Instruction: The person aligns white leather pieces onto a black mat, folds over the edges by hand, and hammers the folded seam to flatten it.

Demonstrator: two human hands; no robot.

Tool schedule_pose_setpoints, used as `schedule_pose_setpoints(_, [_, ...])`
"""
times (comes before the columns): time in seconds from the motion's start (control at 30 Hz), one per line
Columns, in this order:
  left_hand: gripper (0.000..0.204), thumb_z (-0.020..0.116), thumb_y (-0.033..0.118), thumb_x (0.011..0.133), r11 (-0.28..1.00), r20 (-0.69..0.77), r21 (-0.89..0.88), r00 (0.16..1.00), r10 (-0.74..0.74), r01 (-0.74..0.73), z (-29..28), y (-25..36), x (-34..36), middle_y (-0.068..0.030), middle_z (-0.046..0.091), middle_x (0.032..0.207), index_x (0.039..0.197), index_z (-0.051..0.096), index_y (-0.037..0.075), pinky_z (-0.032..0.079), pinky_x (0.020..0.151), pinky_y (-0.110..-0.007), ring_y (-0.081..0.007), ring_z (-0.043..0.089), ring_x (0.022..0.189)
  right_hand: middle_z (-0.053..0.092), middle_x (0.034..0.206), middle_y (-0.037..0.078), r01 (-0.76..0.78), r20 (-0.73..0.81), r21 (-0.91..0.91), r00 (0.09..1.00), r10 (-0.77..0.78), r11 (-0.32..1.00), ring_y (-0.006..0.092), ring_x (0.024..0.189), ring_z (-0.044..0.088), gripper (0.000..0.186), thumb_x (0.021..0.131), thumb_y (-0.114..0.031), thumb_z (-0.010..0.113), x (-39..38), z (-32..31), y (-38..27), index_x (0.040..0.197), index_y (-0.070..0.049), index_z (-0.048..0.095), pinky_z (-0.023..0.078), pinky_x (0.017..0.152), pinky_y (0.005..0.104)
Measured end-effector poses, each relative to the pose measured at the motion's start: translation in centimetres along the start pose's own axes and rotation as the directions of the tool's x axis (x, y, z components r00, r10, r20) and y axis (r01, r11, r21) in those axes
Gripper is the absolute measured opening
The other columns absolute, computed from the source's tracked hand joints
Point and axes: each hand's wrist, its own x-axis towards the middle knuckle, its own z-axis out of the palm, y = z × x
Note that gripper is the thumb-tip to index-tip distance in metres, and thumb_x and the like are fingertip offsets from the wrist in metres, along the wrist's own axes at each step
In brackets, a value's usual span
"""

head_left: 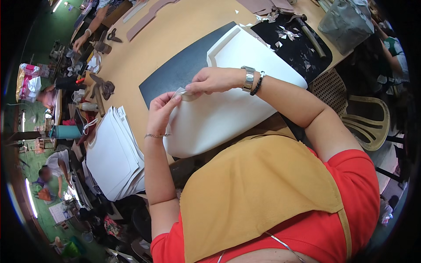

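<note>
A large white sheet [245, 87] of leather-like material lies curved over a dark cutting mat [175, 70] before me, its far left edge showing a folded, greyish border. At the sheet's left corner, my left hand [163, 107] pinches a small pale flap between thumb and fingers. Right beside it, my right hand [215, 80] is closed in a pinch on the same edge, fingertips almost touching the left thumb. Whether the flap is the sheet's own border or a separate strip, I cannot tell.
Stacked white sheets [112, 153] lie left of my arm. A hammer [309, 35] rests on a black mat [302, 65] with scraps at the far right. Another hammer [97, 98] and a bottle [101, 47] stand leftward. A co-worker's hand [81, 41] reaches in at upper left.
</note>
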Motion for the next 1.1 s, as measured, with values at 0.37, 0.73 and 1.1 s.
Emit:
schedule_pose_setpoints(0.37, [0.014,0.075,0.018,0.098,1.000,-0.016,-0.007,1.000,0.015,-0.015,0.0,-0.4,-0.2,0.0033,0.071,0.092,0.104,0.074,0.005,0.049,0.076,-0.020,-0.0040,0.063,0.084,0.049,0.069,-0.004,0.000,0.032,0.003,1.000,0.000,1.000,0.0078,0.058,0.041,0.053,0.102,-0.059,0.056,-0.2,0.3,-0.5,0.087,-0.010,0.069,0.033,0.050,0.0247])
schedule_pose_setpoints(0.73, [0.015,0.075,0.017,0.098,1.000,0.030,-0.009,0.999,0.015,-0.014,0.1,-0.8,0.0,0.0028,0.073,0.096,0.107,0.075,0.005,0.050,0.082,-0.020,-0.0046,0.064,0.087,0.056,0.070,0.000,0.127,-0.031,-0.006,0.991,-0.127,0.992,0.0108,0.060,0.047,0.056,0.102,-0.059,0.059,1.1,1.2,1.0,0.085,-0.006,0.069,0.040,0.055,0.0286])
schedule_pose_setpoints(1.1, [0.022,0.075,0.021,0.099,0.988,0.007,0.151,1.000,0.021,-0.022,1.1,-0.8,-1.4,0.0032,0.071,0.095,0.108,0.074,0.001,0.050,0.081,-0.022,-0.0050,0.062,0.087,0.073,0.091,0.014,0.075,-0.295,-0.632,0.897,-0.329,0.771,0.0303,0.091,0.072,0.032,0.089,-0.034,0.078,2.0,-2.6,-0.3,0.105,-0.007,0.075,0.056,0.079,0.0395])
